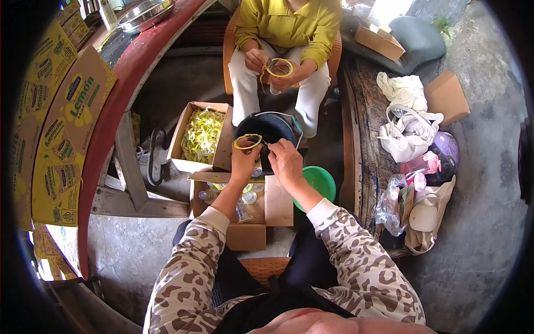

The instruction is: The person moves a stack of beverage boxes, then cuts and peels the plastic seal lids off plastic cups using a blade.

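Note:
My left hand (243, 162) holds a clear plastic cup with a yellow rim (248, 141) upright over the near edge of a dark bucket (248, 126). Close by on the right, my right hand (285, 161) has its fingers pinched together near the cup's rim; what is between the fingertips is too small to make out. Below my hands stands an open cardboard box (279, 203) with several clear cups inside. A green round container (318, 186) lies to the right of my right wrist, partly hidden by it.
A person in a yellow shirt (289, 25) sits opposite, holding another yellow-rimmed cup (279, 68). A box of yellow wrappers (203, 135) stands at left. Lemon cartons (72, 128) lean beside a red-edged table (119, 94). Bags (409, 139) lie on a bench at right.

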`<state>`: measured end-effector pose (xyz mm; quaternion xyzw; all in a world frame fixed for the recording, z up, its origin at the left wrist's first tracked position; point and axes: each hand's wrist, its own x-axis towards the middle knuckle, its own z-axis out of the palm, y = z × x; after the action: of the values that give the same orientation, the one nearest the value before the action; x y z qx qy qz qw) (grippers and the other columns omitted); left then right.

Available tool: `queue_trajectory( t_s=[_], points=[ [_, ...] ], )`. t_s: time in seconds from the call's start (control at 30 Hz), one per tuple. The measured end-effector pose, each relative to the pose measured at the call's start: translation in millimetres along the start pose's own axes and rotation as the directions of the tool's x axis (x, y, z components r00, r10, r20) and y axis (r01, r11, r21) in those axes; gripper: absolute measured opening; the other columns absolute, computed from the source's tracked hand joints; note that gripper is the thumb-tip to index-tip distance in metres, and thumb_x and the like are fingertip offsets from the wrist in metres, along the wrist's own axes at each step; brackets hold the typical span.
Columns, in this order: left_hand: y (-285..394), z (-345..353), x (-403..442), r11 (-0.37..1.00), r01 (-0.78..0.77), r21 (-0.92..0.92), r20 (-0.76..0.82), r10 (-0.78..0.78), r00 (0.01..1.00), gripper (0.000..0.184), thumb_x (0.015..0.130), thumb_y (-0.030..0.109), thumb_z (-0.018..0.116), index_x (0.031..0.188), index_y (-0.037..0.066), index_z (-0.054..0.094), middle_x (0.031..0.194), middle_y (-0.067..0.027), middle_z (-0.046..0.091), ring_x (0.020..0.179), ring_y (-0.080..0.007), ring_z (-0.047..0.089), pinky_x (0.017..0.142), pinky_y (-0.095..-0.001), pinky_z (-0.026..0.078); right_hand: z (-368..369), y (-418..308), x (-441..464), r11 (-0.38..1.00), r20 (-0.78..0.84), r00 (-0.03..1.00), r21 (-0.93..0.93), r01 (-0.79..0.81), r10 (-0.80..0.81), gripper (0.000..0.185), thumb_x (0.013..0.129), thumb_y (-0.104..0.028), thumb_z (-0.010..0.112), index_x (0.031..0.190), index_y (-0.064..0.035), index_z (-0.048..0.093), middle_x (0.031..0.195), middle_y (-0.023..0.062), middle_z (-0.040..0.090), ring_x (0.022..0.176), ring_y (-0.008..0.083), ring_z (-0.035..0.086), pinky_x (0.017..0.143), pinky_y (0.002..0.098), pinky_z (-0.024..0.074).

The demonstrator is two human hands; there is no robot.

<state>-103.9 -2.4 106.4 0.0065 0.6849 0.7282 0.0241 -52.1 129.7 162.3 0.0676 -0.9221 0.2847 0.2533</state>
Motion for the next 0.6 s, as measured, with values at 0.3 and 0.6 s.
queue_trajectory(
  t_s=[0.3,0.6],
  points=[
    [-3,11,-11,0.991,-0.104,0.087,0.088,0.096,0.991,0.049,0.083,0.016,0.075,0.120,-0.002,0.048,0.106,-0.0115,0.060,0.094,-0.0174,0.061,0.080,-0.0297,0.051,10,13,4,0.994,0.010,0.998,-0.089,-0.066,0.068,0.016,0.075,-0.002,0.064,0.091,-0.0029,0.065,0.086,0.0118,0.056,0.087,0.0312,0.059,0.073,0.0416,0.0503],
    [13,-5,2,0.992,-0.089,0.087,0.034,0.087,0.996,0.052,0.084,0.018,0.075,0.122,-0.003,0.047,0.111,-0.0129,0.059,0.095,-0.0195,0.061,0.082,-0.0303,0.051,-8,9,3,0.985,-0.047,0.988,0.098,-0.142,0.147,0.012,0.076,-0.002,0.066,0.088,-0.0042,0.067,0.080,0.0095,0.060,0.077,0.0300,0.063,0.068,0.0417,0.0506]
  ],
)
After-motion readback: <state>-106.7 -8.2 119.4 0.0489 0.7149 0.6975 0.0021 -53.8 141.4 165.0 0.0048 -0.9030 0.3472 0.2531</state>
